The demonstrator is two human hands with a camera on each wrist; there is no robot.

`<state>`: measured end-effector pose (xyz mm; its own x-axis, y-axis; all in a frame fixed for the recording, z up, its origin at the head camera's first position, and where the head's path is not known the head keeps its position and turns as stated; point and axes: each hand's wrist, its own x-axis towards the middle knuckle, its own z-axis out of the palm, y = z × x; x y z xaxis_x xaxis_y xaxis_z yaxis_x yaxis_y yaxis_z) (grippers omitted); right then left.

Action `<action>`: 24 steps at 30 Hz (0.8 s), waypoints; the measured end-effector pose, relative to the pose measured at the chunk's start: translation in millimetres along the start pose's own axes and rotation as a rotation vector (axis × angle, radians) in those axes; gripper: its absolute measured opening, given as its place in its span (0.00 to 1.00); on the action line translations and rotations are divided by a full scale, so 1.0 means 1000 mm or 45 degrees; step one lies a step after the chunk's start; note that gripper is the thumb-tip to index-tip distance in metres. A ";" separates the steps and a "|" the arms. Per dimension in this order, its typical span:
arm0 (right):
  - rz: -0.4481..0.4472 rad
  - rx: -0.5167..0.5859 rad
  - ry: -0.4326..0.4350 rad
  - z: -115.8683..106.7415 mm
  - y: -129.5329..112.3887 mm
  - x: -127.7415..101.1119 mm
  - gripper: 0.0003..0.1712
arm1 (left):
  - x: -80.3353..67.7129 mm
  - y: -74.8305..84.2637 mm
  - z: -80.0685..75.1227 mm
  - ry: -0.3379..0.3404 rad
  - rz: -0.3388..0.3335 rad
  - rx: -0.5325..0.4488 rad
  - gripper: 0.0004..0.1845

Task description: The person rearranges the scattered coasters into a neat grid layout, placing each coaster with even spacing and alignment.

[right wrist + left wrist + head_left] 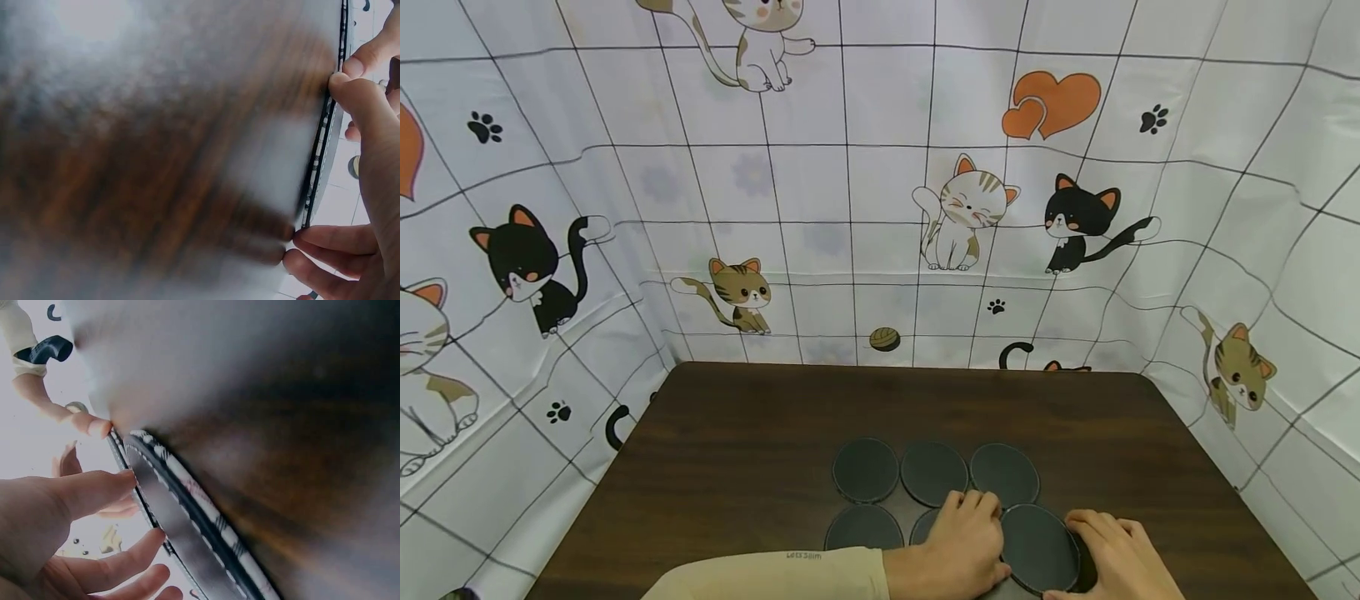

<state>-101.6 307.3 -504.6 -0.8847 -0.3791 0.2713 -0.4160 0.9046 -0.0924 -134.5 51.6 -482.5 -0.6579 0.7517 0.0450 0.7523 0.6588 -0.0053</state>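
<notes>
A round dark grey disc (1039, 548), thin with a black rim, is between my two hands in the head view. My left hand (958, 546) holds its left edge; in the left wrist view my left thumb and fingertips (156, 537) touch a rim. My right hand (1123, 557) grips the right edge, fingers at the far side and thumb at the near side. In the right wrist view, the disc is edge-on, its rim (320, 147) spanned by my right thumb and fingers. Whether it is lifted off the table, I cannot tell.
Several matching discs lie in two rows, including one at back left (866, 471), one at back right (1004, 473) and one at front left (863, 527). Grey material shows between them. The dark wooden table (737, 433) is bordered by a white cat-patterned cloth (805, 183).
</notes>
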 end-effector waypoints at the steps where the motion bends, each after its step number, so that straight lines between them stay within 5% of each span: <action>1: -0.008 -0.004 0.005 0.000 0.000 -0.001 0.50 | -0.001 0.001 0.000 0.001 0.003 0.012 0.21; 11: -0.008 0.030 -0.063 -0.005 0.010 -0.010 0.46 | 0.001 0.008 -0.003 -0.015 0.080 0.075 0.20; 19: -0.131 0.038 -0.089 0.002 0.025 -0.014 0.52 | -0.007 0.007 -0.010 -0.035 0.127 0.148 0.24; 24: 0.034 0.051 -0.119 -0.007 0.017 -0.011 0.47 | -0.017 -0.004 -0.032 0.018 0.047 0.060 0.28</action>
<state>-97.8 328.5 -502.9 -0.9105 -0.3731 0.1782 -0.3985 0.9069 -0.1371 -125.7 35.3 -451.5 -0.6292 0.7750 0.0580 0.7732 0.6318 -0.0546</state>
